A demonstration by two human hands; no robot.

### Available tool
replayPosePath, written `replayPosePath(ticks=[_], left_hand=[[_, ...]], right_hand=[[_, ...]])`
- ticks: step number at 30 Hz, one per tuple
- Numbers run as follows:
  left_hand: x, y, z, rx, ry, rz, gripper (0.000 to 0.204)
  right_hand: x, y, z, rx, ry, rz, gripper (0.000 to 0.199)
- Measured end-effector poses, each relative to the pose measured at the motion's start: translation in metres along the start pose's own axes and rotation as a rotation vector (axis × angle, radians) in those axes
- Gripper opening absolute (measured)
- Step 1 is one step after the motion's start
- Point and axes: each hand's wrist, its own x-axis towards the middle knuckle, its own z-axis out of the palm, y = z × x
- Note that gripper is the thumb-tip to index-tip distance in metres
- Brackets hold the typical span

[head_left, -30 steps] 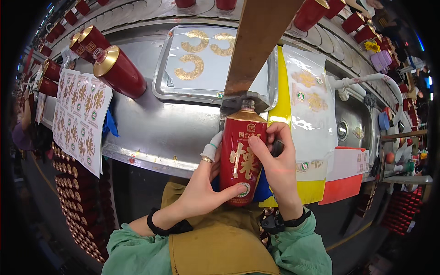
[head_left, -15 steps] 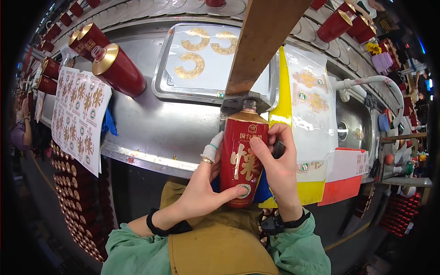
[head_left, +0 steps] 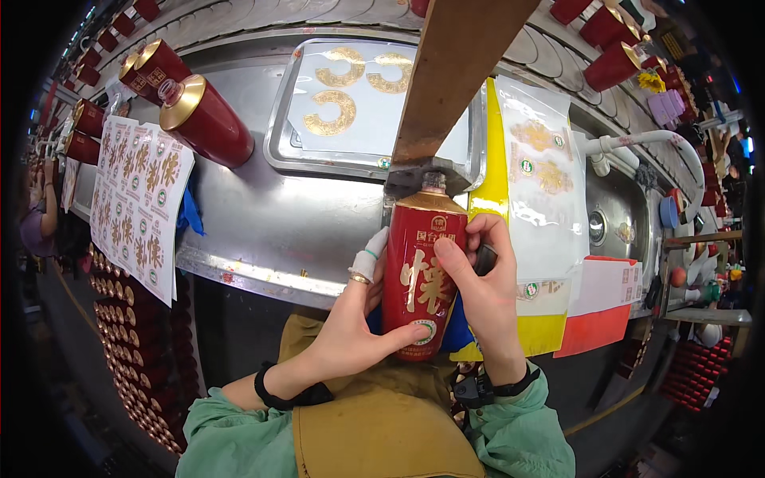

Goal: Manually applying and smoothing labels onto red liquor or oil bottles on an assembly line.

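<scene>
A dark red bottle (head_left: pixel 406 271) with a gold shoulder and clear glass neck is held between my two hands, its neck pointing away from me against the base of a wooden post (head_left: pixel 454 72). Gold characters and a round green-edged label mark its front. My left hand (head_left: pixel 355 315) grips the lower left side, thumb lying by the round label and a white wrap on one finger. My right hand (head_left: pixel 482 279) holds the upper right side, thumb pressed on the front near the gold lettering. The fingers behind the bottle are partly hidden.
A metal tray (head_left: pixel 276 147) bears white sheets with gold curved decals. Left of it stand red bottles (head_left: pixel 209 123) and a printed decal sheet (head_left: pixel 139 207). On the right are a clear-covered decal sheet (head_left: pixel 546 231), a sink (head_left: pixel 629 215) and a white pipe (head_left: pixel 661 137). Conveyors carry bottles behind.
Bottles on the conveyor at the back have shifted, those at the upper right further right. My hands and the held bottle look nearly unmoved.
</scene>
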Motion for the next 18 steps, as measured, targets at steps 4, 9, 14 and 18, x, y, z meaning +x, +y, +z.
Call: replayPosePath(ticks=[4,9,14,18], left_hand=[[-0.0004,-0.0003,0.0000,0.000,0.001,-0.002,0.117],[0.0003,-0.0042,0.0000,-0.039,0.004,0.008,0.117],[-0.0003,-0.0072,-0.0027,-0.127,-0.011,0.043,0.109],[-0.0023,-0.0068,-0.0049,-0.296,-0.027,0.039,0.095]], right_hand=[[0.0005,0.0014,-0.0009,-0.015,0.002,0.012,0.037],[0.0033,0.0040,0.0003,-0.029,0.025,-0.018,0.036],[0.0060,0.0060,0.0008,-0.012,0.038,-0.055,0.038],[0.0086,0.0087,-0.0020,-0.066,0.030,-0.064,0.040]])
